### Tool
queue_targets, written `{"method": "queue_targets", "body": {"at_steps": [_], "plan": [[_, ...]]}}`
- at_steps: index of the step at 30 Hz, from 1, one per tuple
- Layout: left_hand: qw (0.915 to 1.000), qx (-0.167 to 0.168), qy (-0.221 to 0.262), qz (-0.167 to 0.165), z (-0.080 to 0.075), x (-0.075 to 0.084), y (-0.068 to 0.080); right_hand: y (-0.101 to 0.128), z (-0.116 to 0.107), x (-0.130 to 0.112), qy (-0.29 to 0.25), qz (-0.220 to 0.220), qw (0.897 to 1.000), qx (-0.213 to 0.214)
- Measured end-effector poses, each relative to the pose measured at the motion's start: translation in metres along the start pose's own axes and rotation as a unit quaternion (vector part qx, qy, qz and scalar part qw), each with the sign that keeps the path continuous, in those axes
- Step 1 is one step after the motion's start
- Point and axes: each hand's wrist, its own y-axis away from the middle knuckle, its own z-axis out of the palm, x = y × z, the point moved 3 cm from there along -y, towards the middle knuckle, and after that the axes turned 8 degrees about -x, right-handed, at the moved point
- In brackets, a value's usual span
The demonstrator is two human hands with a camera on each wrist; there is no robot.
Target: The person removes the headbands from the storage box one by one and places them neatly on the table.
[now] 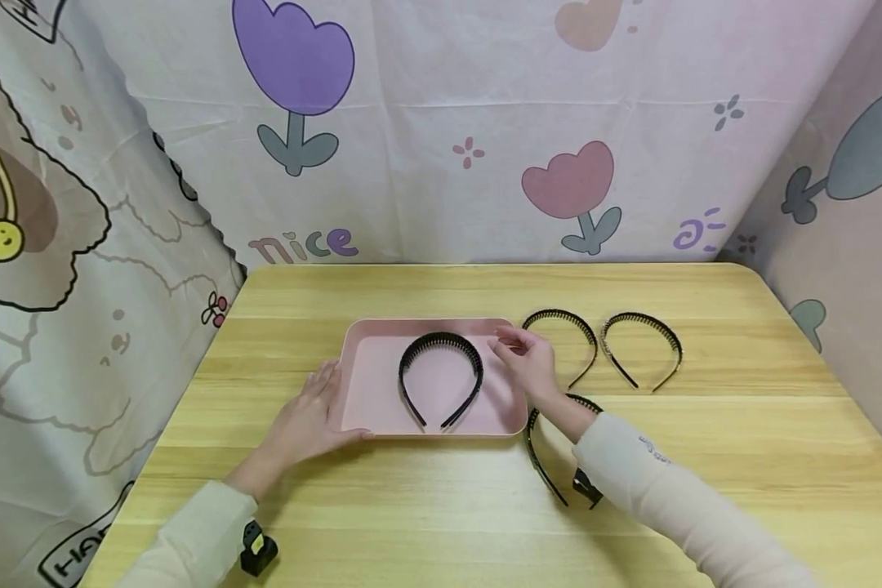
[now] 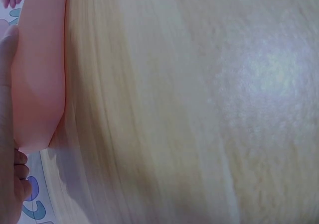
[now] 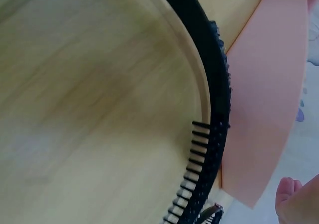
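Note:
On the table sits a shallow pink tray [image 1: 371,408] with a black toothed headband [image 1: 441,339] lying inside, its two ends pointing to the front. My left hand [image 1: 305,420] holds the tray's front left corner, thumb along the front wall and fingers at the left side. Over the tray's right end is my right hand [image 1: 525,359], fingers loosely bent, with nothing visible between them. Below my right forearm lies another black headband [image 3: 219,84], partly covered by the sleeve in the head view; its comb teeth show in the right wrist view.
At the back right, one black headband [image 1: 591,331] lies just beyond the right hand, and another headband [image 1: 661,327] with a decorated edge lies beside it. The wooden table [image 1: 412,506] ends at a printed curtain [image 1: 426,204] behind and at the sides.

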Motion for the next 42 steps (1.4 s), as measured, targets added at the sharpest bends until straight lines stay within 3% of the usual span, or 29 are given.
{"method": "queue_targets", "body": {"at_steps": [11, 26, 42], "plan": [[1.0000, 0.005, 0.008, 0.000, 0.000, 0.001, -0.001, -0.012, 0.023, 0.004, 0.027, -0.019, 0.999, -0.004], [1.0000, -0.004, 0.002, -0.006, -0.001, 0.001, 0.002, -0.015, 0.037, 0.019, 0.128, 0.017, 0.991, -0.022], [1.0000, 0.000, 0.003, -0.007, 0.001, 0.001, 0.003, -0.014, 0.041, 0.017, 0.196, -0.027, 0.980, -0.011]]}}
